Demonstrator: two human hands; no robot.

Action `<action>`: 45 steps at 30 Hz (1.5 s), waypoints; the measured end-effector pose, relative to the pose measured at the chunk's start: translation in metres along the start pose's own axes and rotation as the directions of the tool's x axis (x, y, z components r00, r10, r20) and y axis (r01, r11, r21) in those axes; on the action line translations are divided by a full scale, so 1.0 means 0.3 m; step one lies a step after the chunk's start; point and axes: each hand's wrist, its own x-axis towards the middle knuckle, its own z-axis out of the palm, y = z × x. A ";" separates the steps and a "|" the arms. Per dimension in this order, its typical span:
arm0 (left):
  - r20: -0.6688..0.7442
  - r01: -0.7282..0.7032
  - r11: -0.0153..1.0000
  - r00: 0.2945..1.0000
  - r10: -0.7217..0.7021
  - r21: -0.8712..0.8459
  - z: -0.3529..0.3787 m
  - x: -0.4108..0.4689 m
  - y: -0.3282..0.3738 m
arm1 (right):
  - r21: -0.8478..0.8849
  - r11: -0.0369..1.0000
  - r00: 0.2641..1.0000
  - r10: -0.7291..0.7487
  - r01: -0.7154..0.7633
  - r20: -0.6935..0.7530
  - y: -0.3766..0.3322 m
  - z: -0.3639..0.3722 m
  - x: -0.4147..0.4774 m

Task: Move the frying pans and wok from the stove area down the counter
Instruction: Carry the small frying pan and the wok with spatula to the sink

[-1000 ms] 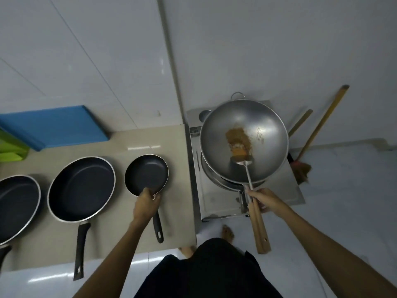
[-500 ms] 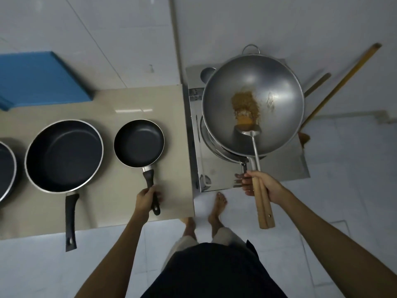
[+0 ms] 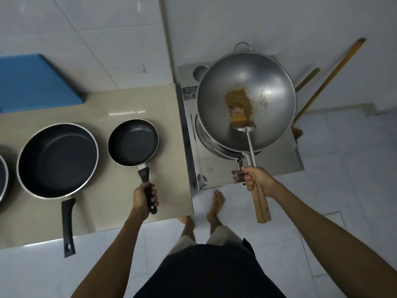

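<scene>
A small black frying pan (image 3: 132, 142) rests on the beige counter (image 3: 169, 147) beside the stove. My left hand (image 3: 143, 195) is closed around its black handle. A larger black pan (image 3: 57, 160) lies to its left, handle hanging over the front edge, and a third pan's rim (image 3: 3, 179) shows at the far left. A steel wok (image 3: 246, 101) with brown food sits on the stove (image 3: 277, 163). My right hand (image 3: 256, 179) grips the wok's wooden handle together with a metal spatula (image 3: 247, 134) whose blade lies in the wok.
A blue board (image 3: 36, 80) leans against the tiled wall behind the counter. Broom sticks (image 3: 326, 82) lean on the wall right of the stove. My bare feet stand on the white floor in the gap below the counter's edge.
My left hand slid from the small pan's rim down to its handle and closed on it. My right hand stays on the wok handle and spatula.
</scene>
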 end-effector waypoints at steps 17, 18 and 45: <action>-0.148 -0.068 0.989 0.985 0.087 0.132 0.004 -0.053 0.067 | 0.017 1.000 0.999 0.015 -0.014 -0.031 -0.020 0.035 -0.038; -0.164 -0.080 0.983 0.981 0.107 0.165 0.002 -0.059 0.068 | 0.015 1.000 0.999 0.007 -0.007 -0.034 -0.018 0.037 -0.040; 0.010 -0.355 0.919 0.933 0.359 0.173 -0.127 -0.245 0.236 | -0.017 0.988 0.988 -0.154 0.154 0.018 -0.049 0.282 -0.284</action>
